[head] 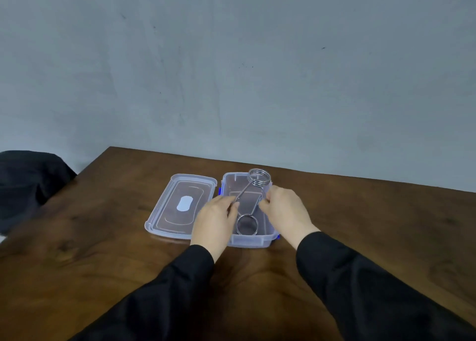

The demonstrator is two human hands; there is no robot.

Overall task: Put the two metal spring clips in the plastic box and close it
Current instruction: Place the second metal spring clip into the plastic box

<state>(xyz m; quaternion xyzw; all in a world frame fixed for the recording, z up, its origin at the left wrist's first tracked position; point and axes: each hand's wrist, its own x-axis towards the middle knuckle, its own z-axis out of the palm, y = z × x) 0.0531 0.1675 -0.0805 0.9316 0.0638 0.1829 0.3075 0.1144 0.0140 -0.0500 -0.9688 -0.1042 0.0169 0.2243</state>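
Far left, dark cloth [28,183] draped past the edge of a brown wooden tabletop [103,237]. Next, clear lid [180,204] flipped open flat, white label at centre, hinged to the plastic box [253,239] just beside it. Left hand [215,221] over the box's left wall, fingers pinched on one wire handle of the upper spring clip [259,178]. Coil of that clip raised above the far rim. Lower spring clip [246,224] lying inside the box, near end. Right hand [284,209] closed on the same upper clip's other handle. Black sleeves [360,276] on both arms.
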